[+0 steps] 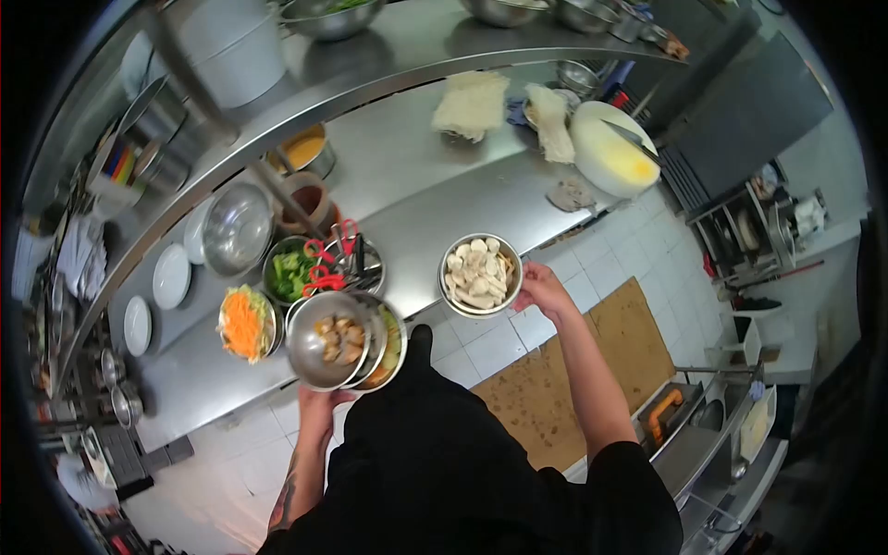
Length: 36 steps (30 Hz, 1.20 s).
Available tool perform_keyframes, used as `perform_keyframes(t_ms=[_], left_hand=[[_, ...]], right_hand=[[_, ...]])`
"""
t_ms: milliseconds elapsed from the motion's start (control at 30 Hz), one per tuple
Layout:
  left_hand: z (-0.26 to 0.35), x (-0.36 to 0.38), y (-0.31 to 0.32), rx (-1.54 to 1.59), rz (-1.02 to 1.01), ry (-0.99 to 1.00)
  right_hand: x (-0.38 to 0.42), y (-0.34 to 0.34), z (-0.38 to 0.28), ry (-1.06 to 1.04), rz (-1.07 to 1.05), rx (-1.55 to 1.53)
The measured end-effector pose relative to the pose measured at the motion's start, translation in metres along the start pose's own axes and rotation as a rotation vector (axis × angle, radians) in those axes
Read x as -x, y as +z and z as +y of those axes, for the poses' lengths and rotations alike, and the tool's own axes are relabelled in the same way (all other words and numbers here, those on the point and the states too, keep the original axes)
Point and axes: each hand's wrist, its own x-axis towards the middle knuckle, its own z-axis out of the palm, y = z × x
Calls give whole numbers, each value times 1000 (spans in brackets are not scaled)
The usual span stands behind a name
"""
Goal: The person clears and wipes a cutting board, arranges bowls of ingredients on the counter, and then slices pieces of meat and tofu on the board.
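Note:
My right hand (544, 291) grips the rim of a round metal bowl (446, 294) at its right side. Pale sliced pieces (479, 273), perhaps mushrooms, fill that bowl at the counter's front edge. My left hand (319, 412) is closed on the near side of another metal bowl (314, 368); its fingers are partly hidden beneath it. A few brown chunks (340, 340) lie inside. This bowl overlaps further bowls holding cut vegetables (391, 347). Just behind are red-handled scissors (326, 277) in a metal container and a bowl of green vegetables (292, 274).
Shredded carrot (242, 326) tops a bowl on the left, near white plates (171, 276) and a large metal bowl (238, 228). A knife (631, 141) rests on a round white board (597, 171). A raised steel shelf (407, 51) spans the back.

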Motion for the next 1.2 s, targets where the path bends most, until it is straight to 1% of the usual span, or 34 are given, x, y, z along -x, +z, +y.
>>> perform_keyframes(t_ms=[67,100,133,167,233,300,400,467,567,633,667,700,767,833,933,967,1033,1100,1167,1200], left_hand=[[-4,-40,43,9,-133,-102],[2,-53,77,43,-143,-86],[-8,-79,94,51,-189,-98],[-16,-100,113,80,-153,-134],[-19,-144,152,131,-262,-93],[-17,-177,189,181,-212,-23],[-24,-227,224,205,-112,57],[-29,-266,238,233,-55,111],[-44,-309,248,276,111,101],[-48,-325,252,262,219,153],[-52,-332,250,256,235,208],[-50,-336,253,265,272,222],[-46,-338,259,330,343,287],[-44,-339,259,346,393,269],[-42,-332,258,351,384,100],[-44,-327,257,372,420,112],[-49,-318,254,302,335,47],[-53,-302,255,280,343,9],[-51,-287,263,229,356,-9],[-58,-287,263,230,359,-7]], right_hand=[[-35,-23,18,-3,36,-27],[-50,-30,22,6,60,-77],[-61,-34,26,17,83,-128],[-69,-36,29,23,104,-137],[-87,-47,29,45,114,-198],[-106,-66,33,56,78,-225],[-120,-82,20,52,51,-215],[-131,-97,12,58,-4,-207],[-157,-119,5,110,-125,-148],[-165,-124,0,98,-162,-178],[-166,-123,-1,81,-188,-159],[-170,-123,2,73,-227,-142],[-176,-119,-1,64,-220,-89],[-184,-118,-1,86,-264,-90],[-192,-112,5,111,-312,-125],[-197,-110,5,118,-317,-162],[-203,-108,4,149,-356,-159],[-201,-108,7,185,-364,-181],[-197,-116,2,129,-325,-253],[-192,-118,-2,111,-267,-237]])
